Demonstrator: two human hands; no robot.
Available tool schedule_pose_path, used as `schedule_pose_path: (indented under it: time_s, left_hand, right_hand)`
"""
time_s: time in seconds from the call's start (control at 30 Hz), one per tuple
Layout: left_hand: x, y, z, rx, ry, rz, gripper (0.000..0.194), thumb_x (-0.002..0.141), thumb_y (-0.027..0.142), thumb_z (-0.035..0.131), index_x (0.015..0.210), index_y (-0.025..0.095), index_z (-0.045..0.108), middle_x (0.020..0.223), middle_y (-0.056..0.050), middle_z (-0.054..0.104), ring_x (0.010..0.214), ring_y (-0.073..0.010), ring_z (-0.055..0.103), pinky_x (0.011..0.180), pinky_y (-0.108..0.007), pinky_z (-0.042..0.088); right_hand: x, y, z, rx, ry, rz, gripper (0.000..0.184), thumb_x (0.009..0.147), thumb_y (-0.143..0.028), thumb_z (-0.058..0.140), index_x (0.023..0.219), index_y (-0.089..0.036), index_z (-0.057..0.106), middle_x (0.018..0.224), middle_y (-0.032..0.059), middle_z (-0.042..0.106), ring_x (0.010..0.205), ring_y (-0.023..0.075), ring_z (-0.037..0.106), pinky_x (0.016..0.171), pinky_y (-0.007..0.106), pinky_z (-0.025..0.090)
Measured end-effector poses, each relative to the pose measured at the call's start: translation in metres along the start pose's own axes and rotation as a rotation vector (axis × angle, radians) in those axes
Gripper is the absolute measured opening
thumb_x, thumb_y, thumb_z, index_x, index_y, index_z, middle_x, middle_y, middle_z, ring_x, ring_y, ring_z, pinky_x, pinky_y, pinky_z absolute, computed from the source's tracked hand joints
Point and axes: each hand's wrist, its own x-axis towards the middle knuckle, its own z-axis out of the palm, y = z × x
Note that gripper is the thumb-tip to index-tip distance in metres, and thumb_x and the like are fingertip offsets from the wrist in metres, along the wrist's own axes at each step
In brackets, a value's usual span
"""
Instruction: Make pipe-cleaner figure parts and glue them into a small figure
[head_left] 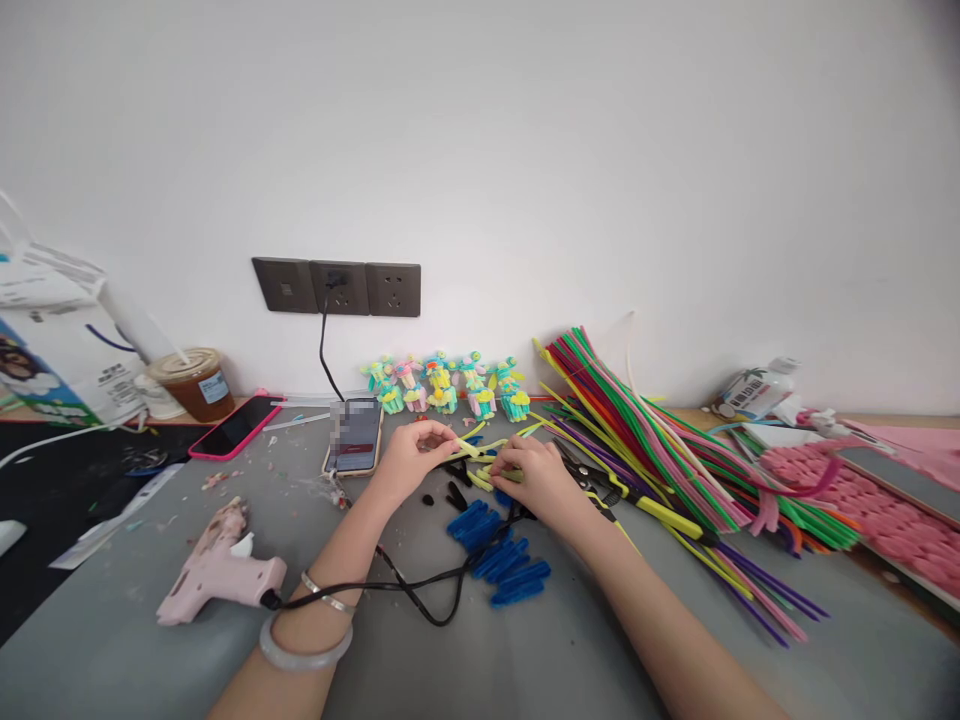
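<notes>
In the head view my left hand (416, 455) pinches a short yellow pipe cleaner piece (466, 448) between thumb and fingertips. Close by on the right, my right hand (534, 478) has its fingers curled together over several yellow pieces (480, 480); whether it grips one is hidden. Short blue pipe cleaner pieces (517, 585) lie in piles below the hands. Small black pieces (456, 496) rest between them. Pliers with yellow handles (664, 513) lie beyond my right wrist, partly covered by it.
A pink glue gun (217, 570) lies at left, its black cord (397, 585) crossing the table. Long coloured pipe cleaners (652, 440) spread on the right. Small fuzzy figures (441, 385) line the wall. Also present are a phone (355, 440), a pink-cased phone (236, 428) and a drink cup (196, 385).
</notes>
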Motion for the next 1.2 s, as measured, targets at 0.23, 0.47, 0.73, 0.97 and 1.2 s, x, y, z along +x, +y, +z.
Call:
schedule_pose_path:
  time_s: [0.23, 0.47, 0.73, 0.97, 1.2]
  left_hand:
    - [0.000, -0.001, 0.000, 0.013, -0.019, -0.002, 0.025, 0.078, 0.042, 0.065, 0.078, 0.017, 0.068, 0.082, -0.007, 0.072, 0.080, -0.0220, 0.067, 0.074, -0.031, 0.052]
    - [0.000, -0.001, -0.001, 0.031, -0.042, 0.003, 0.025, 0.079, 0.042, 0.064, 0.079, 0.017, 0.068, 0.081, -0.007, 0.072, 0.078, -0.0210, 0.066, 0.073, -0.030, 0.052]
    - [-0.003, 0.007, 0.003, 0.031, -0.124, -0.009, 0.024, 0.077, 0.040, 0.066, 0.079, 0.017, 0.069, 0.078, -0.005, 0.070, 0.075, -0.0197, 0.065, 0.068, -0.028, 0.052]
    - [-0.004, 0.008, 0.004, 0.006, -0.131, -0.011, 0.020, 0.076, 0.037, 0.068, 0.077, 0.017, 0.071, 0.075, -0.004, 0.070, 0.071, -0.0183, 0.064, 0.065, -0.026, 0.050]
    - [-0.004, 0.010, 0.003, 0.004, -0.144, -0.023, 0.017, 0.076, 0.034, 0.068, 0.077, 0.017, 0.069, 0.076, -0.004, 0.069, 0.073, -0.0171, 0.063, 0.067, -0.025, 0.049]
  right_hand:
    - [0.001, -0.002, 0.001, 0.029, 0.062, 0.032, 0.014, 0.076, -0.011, 0.060, 0.065, -0.019, 0.064, 0.076, 0.0034, 0.062, 0.079, 0.0197, 0.059, 0.072, 0.031, 0.032]
    - [0.003, 0.007, -0.013, 0.517, 0.252, 0.160, 0.020, 0.080, -0.038, 0.062, 0.072, -0.020, 0.066, 0.075, 0.0045, 0.067, 0.066, 0.0182, 0.055, 0.062, 0.030, 0.042]
    - [0.002, -0.007, -0.010, 0.772, 0.103, 0.215, 0.029, 0.073, -0.046, 0.068, 0.070, -0.017, 0.069, 0.080, 0.0068, 0.071, 0.075, 0.0211, 0.061, 0.068, 0.031, 0.047]
    - [0.001, -0.006, -0.010, 0.757, 0.078, 0.195, 0.025, 0.073, -0.042, 0.069, 0.067, -0.018, 0.070, 0.078, 0.0055, 0.070, 0.077, 0.0206, 0.061, 0.071, 0.031, 0.046]
    - [0.001, -0.007, -0.009, 0.733, 0.070, 0.184, 0.026, 0.072, -0.043, 0.069, 0.066, -0.018, 0.070, 0.076, 0.0057, 0.069, 0.074, 0.0202, 0.059, 0.069, 0.031, 0.045]
